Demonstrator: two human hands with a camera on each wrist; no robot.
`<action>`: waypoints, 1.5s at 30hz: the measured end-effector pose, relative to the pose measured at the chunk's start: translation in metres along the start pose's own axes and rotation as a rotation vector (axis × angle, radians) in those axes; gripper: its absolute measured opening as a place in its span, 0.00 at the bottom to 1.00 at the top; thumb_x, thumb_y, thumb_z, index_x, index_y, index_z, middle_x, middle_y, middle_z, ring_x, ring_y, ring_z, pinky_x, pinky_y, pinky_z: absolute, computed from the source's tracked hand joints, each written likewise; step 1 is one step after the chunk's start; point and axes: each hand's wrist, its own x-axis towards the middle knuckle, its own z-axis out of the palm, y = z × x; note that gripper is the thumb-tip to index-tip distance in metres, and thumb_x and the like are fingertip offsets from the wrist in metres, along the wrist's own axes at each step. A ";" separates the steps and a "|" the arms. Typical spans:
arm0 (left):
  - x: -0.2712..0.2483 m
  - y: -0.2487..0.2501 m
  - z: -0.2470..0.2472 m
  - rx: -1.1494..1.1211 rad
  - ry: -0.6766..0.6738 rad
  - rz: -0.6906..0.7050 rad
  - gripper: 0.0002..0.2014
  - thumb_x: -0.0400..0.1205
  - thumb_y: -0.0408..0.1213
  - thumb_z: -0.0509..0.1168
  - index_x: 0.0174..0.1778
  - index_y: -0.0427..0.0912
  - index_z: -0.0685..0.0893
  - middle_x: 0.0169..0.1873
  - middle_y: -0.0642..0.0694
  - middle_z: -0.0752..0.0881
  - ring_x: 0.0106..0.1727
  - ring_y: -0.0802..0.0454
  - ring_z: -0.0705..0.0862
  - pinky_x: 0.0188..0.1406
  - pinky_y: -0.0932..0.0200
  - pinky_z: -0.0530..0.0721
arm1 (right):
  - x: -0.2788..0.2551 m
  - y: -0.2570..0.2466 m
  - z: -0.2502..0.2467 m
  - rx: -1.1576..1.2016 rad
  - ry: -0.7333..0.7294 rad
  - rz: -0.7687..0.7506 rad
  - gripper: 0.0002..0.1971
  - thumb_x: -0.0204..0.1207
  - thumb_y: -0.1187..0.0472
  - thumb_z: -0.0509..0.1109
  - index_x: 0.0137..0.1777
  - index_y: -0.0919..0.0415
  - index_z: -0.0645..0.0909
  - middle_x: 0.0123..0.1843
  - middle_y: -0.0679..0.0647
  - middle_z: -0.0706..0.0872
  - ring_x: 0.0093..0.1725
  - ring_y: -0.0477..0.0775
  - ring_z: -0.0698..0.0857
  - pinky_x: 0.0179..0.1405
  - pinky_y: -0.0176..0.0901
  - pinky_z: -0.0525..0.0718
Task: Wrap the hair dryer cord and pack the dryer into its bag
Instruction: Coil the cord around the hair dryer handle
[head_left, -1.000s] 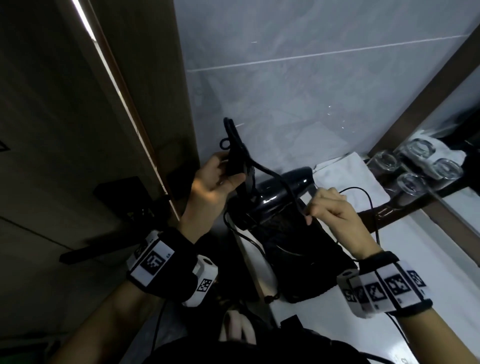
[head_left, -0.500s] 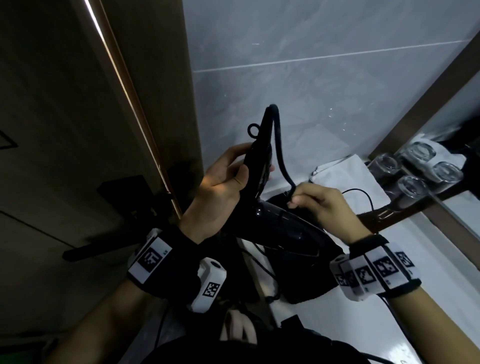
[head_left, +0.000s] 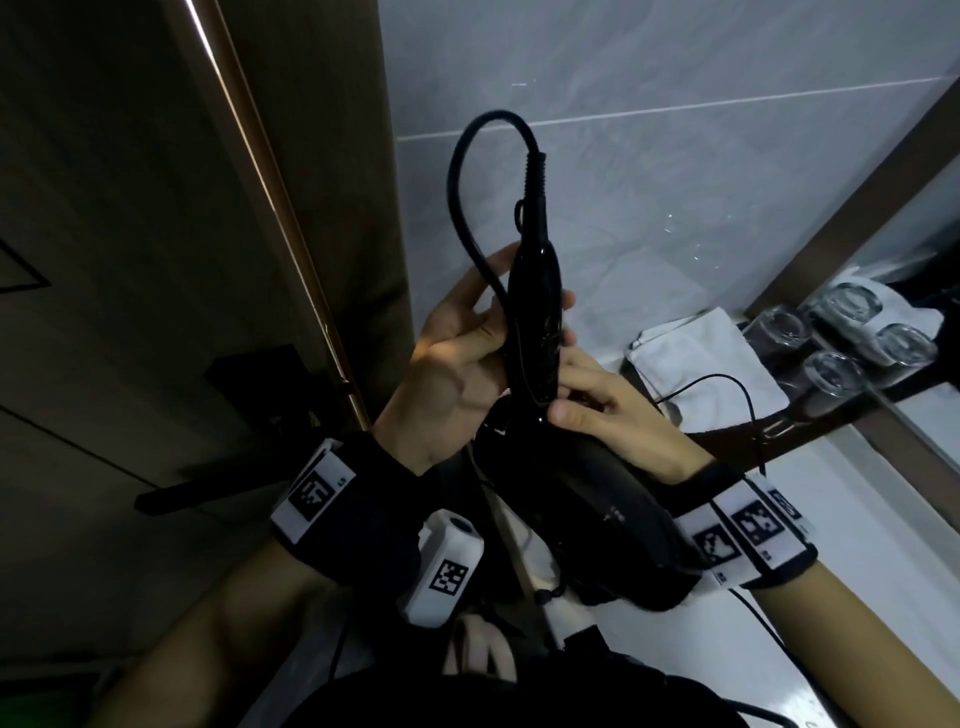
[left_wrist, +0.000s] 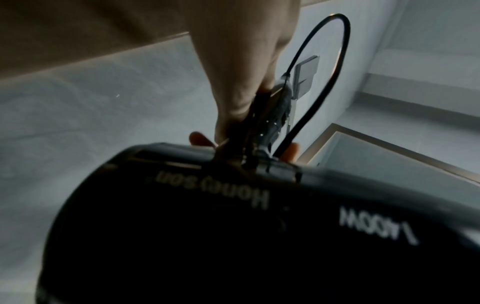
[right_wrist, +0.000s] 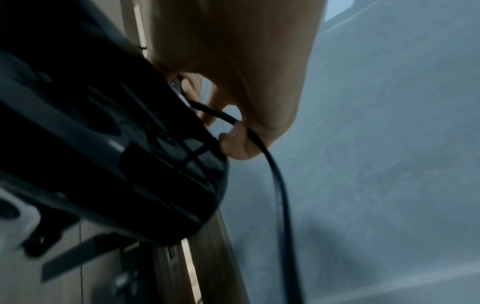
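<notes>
The black hair dryer (head_left: 597, 488) is held up above the counter, its handle (head_left: 535, 317) pointing upward. My left hand (head_left: 457, 358) grips the handle from the left. The black cord (head_left: 460, 171) leaves the handle's top, arches left and runs down beside the handle. My right hand (head_left: 608, 415) is at the handle's base; in the right wrist view it pinches the cord (right_wrist: 259, 144) beside the dryer's rear grille (right_wrist: 161, 156). The left wrist view shows the lettered barrel (left_wrist: 233, 226) and the cord loop (left_wrist: 340, 61). The black bag lies under the dryer, mostly hidden.
A folded white towel (head_left: 696, 358) with a thin black wire (head_left: 727, 382) on it lies on the white counter (head_left: 872, 530). Upturned glasses (head_left: 831, 374) stand by the mirror at right. A tiled wall is behind; a wooden frame with a light strip (head_left: 280, 228) is left.
The dryer's handle has swung upright and risen. The cord now arches higher above the handle. My right hand moved left along the cord to the handle's base.
</notes>
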 end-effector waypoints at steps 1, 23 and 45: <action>0.001 -0.001 0.000 -0.002 0.014 0.002 0.21 0.85 0.29 0.53 0.75 0.40 0.66 0.56 0.39 0.85 0.54 0.42 0.85 0.54 0.47 0.84 | 0.002 -0.001 0.000 0.035 -0.014 -0.001 0.11 0.72 0.58 0.71 0.54 0.50 0.85 0.57 0.56 0.81 0.60 0.54 0.80 0.63 0.37 0.74; -0.031 -0.013 0.005 0.591 0.239 -0.404 0.18 0.70 0.46 0.72 0.56 0.48 0.85 0.58 0.46 0.85 0.61 0.55 0.84 0.67 0.53 0.78 | 0.004 0.034 0.003 -0.248 0.716 0.372 0.16 0.69 0.42 0.74 0.36 0.56 0.87 0.27 0.43 0.85 0.27 0.26 0.81 0.23 0.17 0.71; -0.040 -0.033 -0.026 0.235 0.556 -0.103 0.17 0.70 0.38 0.73 0.55 0.45 0.83 0.47 0.47 0.90 0.52 0.45 0.89 0.37 0.52 0.89 | -0.048 0.048 -0.023 -0.093 0.333 0.304 0.17 0.85 0.57 0.55 0.45 0.39 0.83 0.35 0.57 0.78 0.35 0.41 0.78 0.37 0.32 0.74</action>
